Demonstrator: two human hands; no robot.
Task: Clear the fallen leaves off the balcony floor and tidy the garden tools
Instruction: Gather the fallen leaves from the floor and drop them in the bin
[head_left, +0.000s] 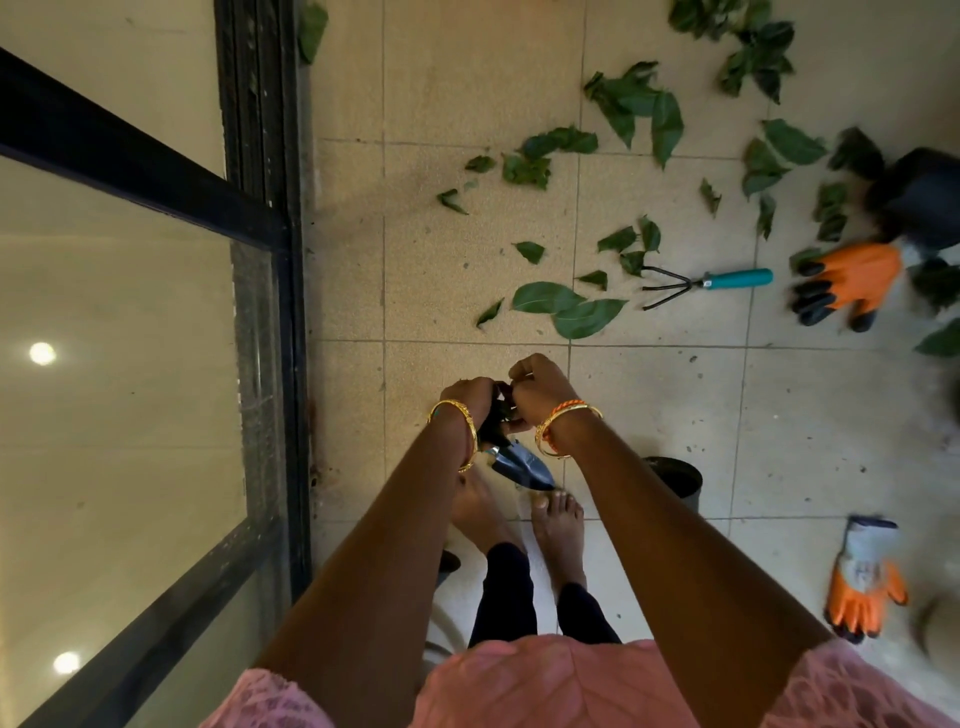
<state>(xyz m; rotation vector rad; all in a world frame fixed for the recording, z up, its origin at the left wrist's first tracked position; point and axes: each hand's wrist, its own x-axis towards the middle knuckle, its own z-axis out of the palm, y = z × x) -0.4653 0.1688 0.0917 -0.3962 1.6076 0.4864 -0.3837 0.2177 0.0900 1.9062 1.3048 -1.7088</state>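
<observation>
My left hand grips the handle of a dark metal trowel whose blade points down toward my bare feet. My right hand is curled right beside it, pinching something dark between the two hands; what it is I cannot tell. Several green leaves lie scattered over the beige tiled floor ahead and to the right. A small hand rake with a teal handle lies among them.
An orange and black glove lies at the right next to a black pot. A second orange glove lies lower right. A small dark pot stands by my right arm. A black-framed glass door runs along the left.
</observation>
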